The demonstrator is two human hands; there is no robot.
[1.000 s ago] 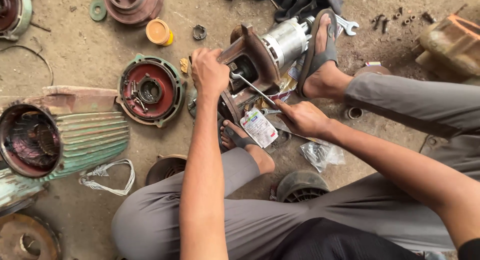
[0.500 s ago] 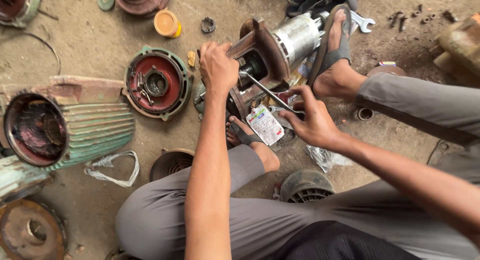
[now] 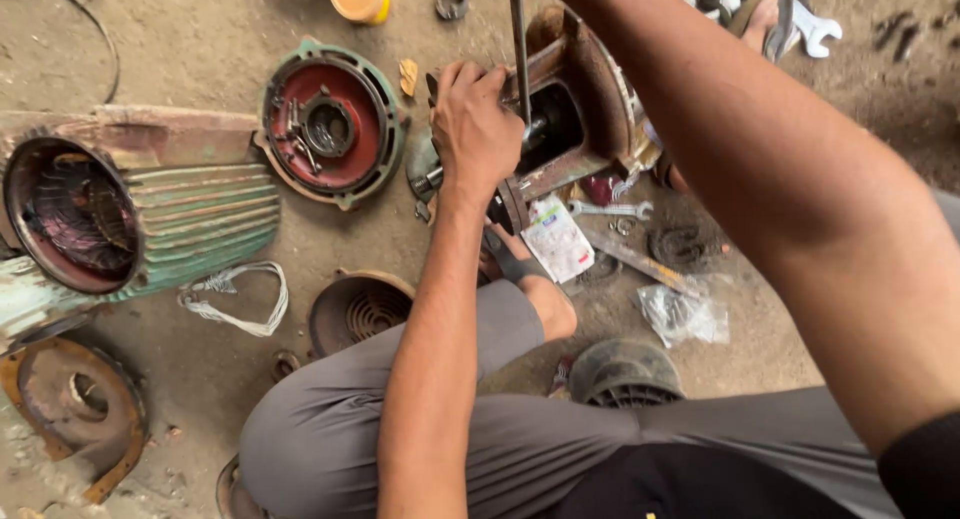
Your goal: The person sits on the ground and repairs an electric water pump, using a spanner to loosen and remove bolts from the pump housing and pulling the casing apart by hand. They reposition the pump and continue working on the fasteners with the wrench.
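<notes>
The right arm (image 3: 800, 209) now lifts high and fills the right of the view; a second ago the right hand lay low beside the packet (image 3: 556, 237) with the rod slanted toward the motor (image 3: 575, 109). That hand is now out of sight above the top edge. The rod (image 3: 518, 49) stands nearly upright over the motor's opening. The left hand (image 3: 478, 129) sits further over the motor's rim than before. The view has closed in.

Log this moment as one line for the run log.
left hand: gripping rusty motor housing | right hand: out of frame, forearm raised | metal rod: upright at housing opening | red end cover: on ground, left
</notes>
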